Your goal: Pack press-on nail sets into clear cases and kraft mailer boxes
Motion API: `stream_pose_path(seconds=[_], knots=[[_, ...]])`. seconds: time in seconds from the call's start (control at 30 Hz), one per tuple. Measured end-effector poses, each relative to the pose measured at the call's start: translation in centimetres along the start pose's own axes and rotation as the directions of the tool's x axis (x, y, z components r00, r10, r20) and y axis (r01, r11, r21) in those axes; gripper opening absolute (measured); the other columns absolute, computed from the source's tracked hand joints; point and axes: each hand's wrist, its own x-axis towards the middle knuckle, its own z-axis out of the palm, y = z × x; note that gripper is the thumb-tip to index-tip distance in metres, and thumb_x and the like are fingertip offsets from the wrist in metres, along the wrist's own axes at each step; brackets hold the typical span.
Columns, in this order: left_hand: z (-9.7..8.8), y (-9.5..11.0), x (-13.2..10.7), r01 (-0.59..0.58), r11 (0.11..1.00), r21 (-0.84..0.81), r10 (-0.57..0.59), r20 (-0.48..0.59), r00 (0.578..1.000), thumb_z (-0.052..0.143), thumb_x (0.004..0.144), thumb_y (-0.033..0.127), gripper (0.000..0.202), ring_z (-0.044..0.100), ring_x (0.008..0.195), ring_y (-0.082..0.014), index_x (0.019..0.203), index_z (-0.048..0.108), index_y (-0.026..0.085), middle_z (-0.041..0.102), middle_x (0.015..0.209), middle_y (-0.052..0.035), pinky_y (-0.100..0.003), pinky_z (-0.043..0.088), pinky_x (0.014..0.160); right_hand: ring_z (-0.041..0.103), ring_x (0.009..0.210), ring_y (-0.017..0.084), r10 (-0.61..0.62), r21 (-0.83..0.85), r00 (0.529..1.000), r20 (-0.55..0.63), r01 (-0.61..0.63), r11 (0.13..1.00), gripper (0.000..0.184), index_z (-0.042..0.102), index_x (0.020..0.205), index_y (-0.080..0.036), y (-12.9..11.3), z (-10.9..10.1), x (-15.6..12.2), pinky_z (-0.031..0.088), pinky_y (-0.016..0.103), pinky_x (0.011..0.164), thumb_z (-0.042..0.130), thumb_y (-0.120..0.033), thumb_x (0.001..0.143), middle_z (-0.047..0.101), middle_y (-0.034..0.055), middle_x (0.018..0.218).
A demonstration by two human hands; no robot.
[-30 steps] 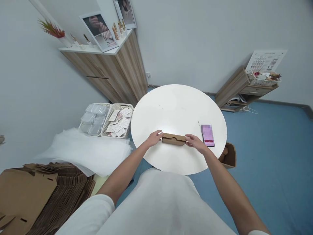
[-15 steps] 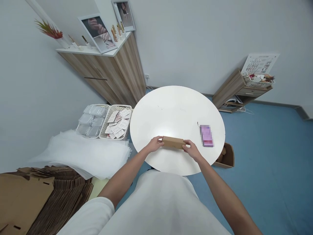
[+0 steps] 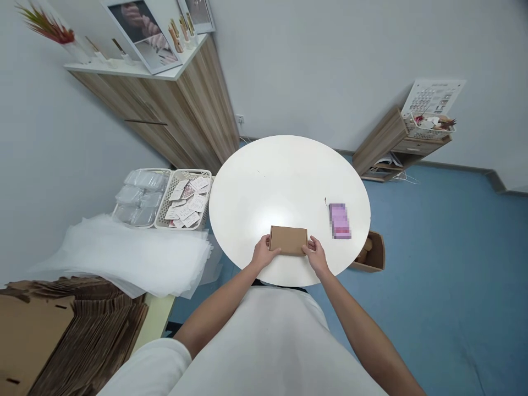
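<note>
A small brown cardboard box point(image 3: 289, 240), closed, is between my hands over the near part of the round white table point(image 3: 284, 170). Its broad face is turned up toward me. My left hand point(image 3: 264, 252) grips the box's left end, thumb at the near corner and fingers at the side. On the right end, my right hand point(image 3: 315, 254) holds it the same way. To the right on the tabletop lies a pixelated purple item point(image 3: 340, 221). Whether the box rests on the table or hangs just above it, I cannot tell.
Left of the table stand a basket of printed cards point(image 3: 187, 201) and a basket of clear plastic packs point(image 3: 140, 197). Nearer are white sheets point(image 3: 140, 253) and stacked flat cardboard point(image 3: 94, 330). An open carton point(image 3: 373, 256) sits on the floor at right.
The box has turned from showing a narrow side to showing its broad face, with both hands still on its ends. The whole view has shifted slightly.
</note>
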Motion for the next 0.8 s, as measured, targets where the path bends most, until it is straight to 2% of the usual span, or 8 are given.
stream_pose_path(seconds=[0.13,0.23,0.33,0.47,0.6,0.67,0.8], knots=[[2.1,-0.1,-0.6,-0.013,0.998,0.067,0.018,-0.081,0.997,0.067,0.061,0.028,0.062,0.047,0.105,-0.0222,0.115,0.04,0.017,0.047,0.115,-0.0114,-0.031,0.04,0.083,0.049,0.092,0.018,-0.027,-0.119,0.998,0.052,0.033,0.992,0.057,0.038,0.123,-0.022,1.5,-0.8,0.6,0.042,0.031,0.082,0.05,-0.036,0.068,0.046,0.0056,0.116],[2.9,-0.2,-1.0,0.014,0.994,0.112,-0.001,-0.117,0.993,0.065,0.063,0.03,0.064,0.043,0.108,-0.0227,0.119,0.036,0.018,0.043,0.117,-0.0121,-0.032,0.037,0.085,0.049,0.086,0.017,-0.04,-0.178,0.995,0.087,0.055,0.982,0.063,0.033,0.127,-0.022,2.3,-1.3,0.7,0.042,0.031,0.081,0.051,-0.036,0.068,0.044,0.0066,0.118],[2.6,0.0,-1.3,0.108,0.983,0.151,-0.092,-0.113,0.989,0.063,0.064,0.039,0.068,0.044,0.107,-0.0238,0.121,0.034,0.018,0.041,0.119,-0.0135,-0.032,0.036,0.083,0.051,0.085,0.017,-0.004,-0.226,0.993,0.119,0.031,0.974,0.066,0.029,0.129,-0.022,2.4,-1.6,0.7,0.042,0.031,0.079,0.05,-0.04,0.069,0.042,0.0091,0.12],[1.3,0.2,-1.3,0.17,0.965,0.201,-0.154,-0.093,0.984,0.05,0.072,0.051,0.058,0.049,0.1,-0.0229,0.118,0.038,0.018,0.051,0.107,-0.0118,-0.031,0.036,0.08,0.056,0.08,0.017,0.036,-0.21,0.987,0.157,-0.002,0.978,0.065,0.027,0.13,-0.025,1.7,-1.7,0.6,0.044,0.028,0.071,0.045,-0.045,0.072,0.047,0.0072,0.116],[0.3,0.1,-0.6,0.105,0.954,0.282,-0.084,-0.085,0.993,0.043,0.077,0.048,0.049,0.051,0.095,-0.0216,0.115,0.043,0.018,0.054,0.101,-0.0101,-0.03,0.037,0.078,0.056,0.056,0.011,0.076,-0.192,0.987,0.141,-0.048,0.98,0.059,0.025,0.13,-0.027,0.9,-1.4,0.8,0.044,0.028,0.068,0.04,-0.043,0.076,0.049,0.0051,0.115],[0.3,-0.1,-0.3,0.048,0.959,0.281,-0.032,-0.062,0.998,0.049,0.075,0.044,0.049,0.052,0.091,-0.0203,0.115,0.044,0.017,0.054,0.102,-0.0102,-0.03,0.038,0.077,0.055,0.052,0.01,0.084,-0.223,0.991,0.105,-0.059,0.973,0.054,0.029,0.127,-0.027,0.7,-1.1,0.9,0.044,0.028,0.068,0.04,-0.04,0.076,0.051,0.0045,0.112],[0.8,-0.5,0.2,-0.011,0.985,0.17,0.012,-0.005,1.0,0.054,0.073,0.034,0.047,0.055,0.074,-0.0151,0.116,0.044,0.018,0.055,0.098,-0.0079,-0.028,0.042,0.07,0.055,0.053,0.01,0.061,-0.236,0.998,0.035,-0.051,0.97,0.049,0.036,0.122,-0.025,0.9,-0.5,0.9,0.043,0.028,0.068,0.043,-0.032,0.074,0.054,0.0041,0.105]])
